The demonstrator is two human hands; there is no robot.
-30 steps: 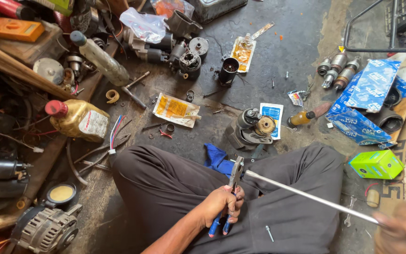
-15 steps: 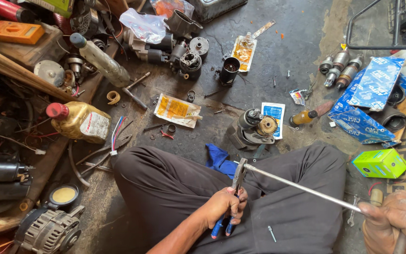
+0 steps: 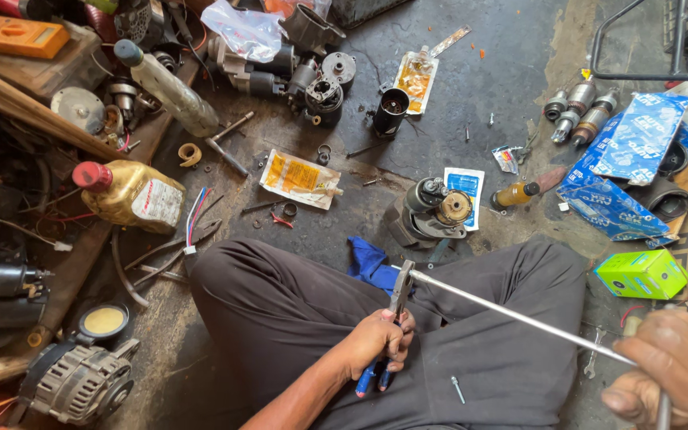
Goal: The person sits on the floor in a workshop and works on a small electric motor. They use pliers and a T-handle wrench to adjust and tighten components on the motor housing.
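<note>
A: What are the fingers doing?
B: The left hand (image 3: pixel 376 341) is wrapped shut around the blue-handled steel pliers (image 3: pixel 388 330), whose jaws pinch one end of the long thin grey metal rod (image 3: pixel 511 315). The right hand (image 3: pixel 666 378) is curled closed on the rod's other end.
A: How would it handle?
B: Likely light, stiff, a bit slick; best gripped at its ends. It spans the lap in dark trousers (image 3: pixel 296 310), above the grimy floor (image 3: pixel 487 103).
</note>
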